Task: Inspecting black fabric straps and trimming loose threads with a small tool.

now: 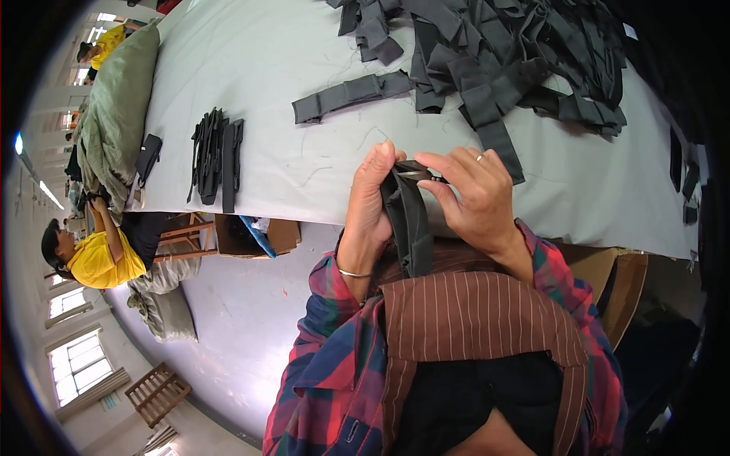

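Observation:
My left hand [368,199] is closed round a folded dark grey fabric strip [411,224], thumb pointing up. The strip's lower end hangs down in front of my striped apron, just off the table's near edge. In my right hand [480,194], thumb and fingers pinch small metal thread snips [415,174]. Their blades lie against the strip's upper end, close to my left fingertips. The fingers partly cover the snips, so I cannot tell whether a thread lies between the blades.
On the pale-covered table [258,91] a tangled pile of dark strips [517,61] lies far right, one strip [350,95] reaching left. A neat bundle of strips [209,159] lies left. Beyond are a green sack [122,99] and a person in yellow [106,254]. A cardboard box [623,289] stands under the table.

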`<action>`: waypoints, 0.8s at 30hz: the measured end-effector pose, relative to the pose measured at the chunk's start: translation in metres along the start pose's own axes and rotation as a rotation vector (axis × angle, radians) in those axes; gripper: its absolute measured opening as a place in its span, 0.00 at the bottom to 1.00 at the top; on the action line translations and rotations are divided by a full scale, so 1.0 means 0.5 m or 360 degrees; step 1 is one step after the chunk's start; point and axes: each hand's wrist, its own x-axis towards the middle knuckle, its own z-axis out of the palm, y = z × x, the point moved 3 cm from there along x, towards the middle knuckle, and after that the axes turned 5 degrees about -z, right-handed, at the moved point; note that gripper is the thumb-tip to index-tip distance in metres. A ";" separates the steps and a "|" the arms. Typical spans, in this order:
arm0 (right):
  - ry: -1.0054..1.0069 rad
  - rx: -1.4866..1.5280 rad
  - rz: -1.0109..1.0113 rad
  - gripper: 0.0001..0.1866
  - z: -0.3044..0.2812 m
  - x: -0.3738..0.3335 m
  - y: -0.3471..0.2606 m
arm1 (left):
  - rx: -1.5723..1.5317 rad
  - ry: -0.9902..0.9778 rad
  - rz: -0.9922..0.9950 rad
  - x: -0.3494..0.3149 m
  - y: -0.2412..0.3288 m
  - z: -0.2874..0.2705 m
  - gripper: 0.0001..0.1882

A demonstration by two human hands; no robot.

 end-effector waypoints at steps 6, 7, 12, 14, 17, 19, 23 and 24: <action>-0.0016 0.0022 -0.0008 0.17 0.009 0.002 0.005 | -0.0009 0.0007 -0.0043 -0.002 0.003 0.000 0.14; -0.0003 0.0019 -0.0027 0.17 0.009 0.001 0.004 | -0.0025 0.0011 -0.0070 -0.005 0.002 0.000 0.14; -0.0023 -0.0013 -0.0064 0.17 0.009 0.008 -0.004 | -0.0204 -0.0025 -0.0112 -0.001 -0.004 0.004 0.14; -0.0027 -0.0024 -0.0062 0.17 0.010 0.009 -0.004 | -0.0258 -0.0063 -0.0117 0.002 -0.005 0.001 0.14; -0.0132 0.0089 -0.0146 0.19 0.016 0.001 -0.002 | -0.0129 0.0087 -0.0141 -0.001 -0.008 0.003 0.14; -0.0160 0.0317 -0.0142 0.20 0.023 -0.003 -0.005 | 0.0030 0.0017 -0.0135 0.004 -0.005 -0.010 0.15; -0.0335 0.0542 -0.0127 0.22 0.020 -0.016 0.006 | 0.0488 0.0174 0.0123 -0.012 0.024 0.008 0.15; -0.0511 0.0909 -0.0055 0.21 0.020 -0.022 0.005 | 0.0489 0.0174 0.0120 -0.015 0.029 0.012 0.15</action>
